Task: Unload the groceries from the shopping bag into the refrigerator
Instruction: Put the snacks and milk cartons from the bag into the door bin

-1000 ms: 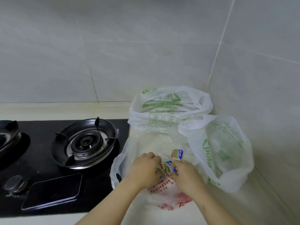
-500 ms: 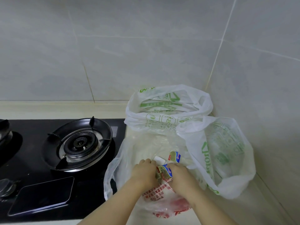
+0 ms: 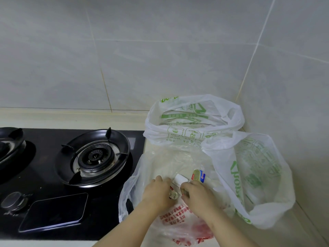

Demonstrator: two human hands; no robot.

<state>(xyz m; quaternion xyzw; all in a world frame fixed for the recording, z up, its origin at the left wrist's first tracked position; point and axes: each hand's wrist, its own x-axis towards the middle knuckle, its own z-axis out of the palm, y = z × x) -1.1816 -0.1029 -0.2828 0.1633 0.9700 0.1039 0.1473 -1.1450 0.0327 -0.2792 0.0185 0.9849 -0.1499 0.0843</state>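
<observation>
Although the pale tabletop (image 3: 71, 120) runs under everything here, no refrigerator shows anywhere around my fingers, so I judge that nothing can be counted as unloaded yet.

Well to the left of my fingers lies the black gas stove (image 3: 44, 175), with its burner (image 3: 95, 155) and a dark phone (image 3: 53, 213) flat on the glass. 3 plastic bags crowd the corner. A white green-printed bag (image 3: 192, 132) sits just beyond my fingers, its mouth open. Another white bag (image 3: 258, 175) slumps to their right. The clear shopping bag (image 3: 178, 223) with red print is the one my fingers are working in. What the 2 white bags hold I cannot tell.

My left hand (image 3: 158, 193) and right hand (image 3: 199, 195) meet close together inside the clear bag. The left fingers are curled round a small wrapped packet (image 3: 173, 194). The right fingers are curled over a second packet (image 3: 184, 191), right beside the first. Just beyond my right fingers, a small white piece (image 3: 180, 179) and a green-and-blue packet (image 3: 198, 176) lie loose in the bag.

So every grocery I can see is in the bag. Lifting these out, carrying them to the refrigerator and checking the other 2 bags are all left to do.
</observation>
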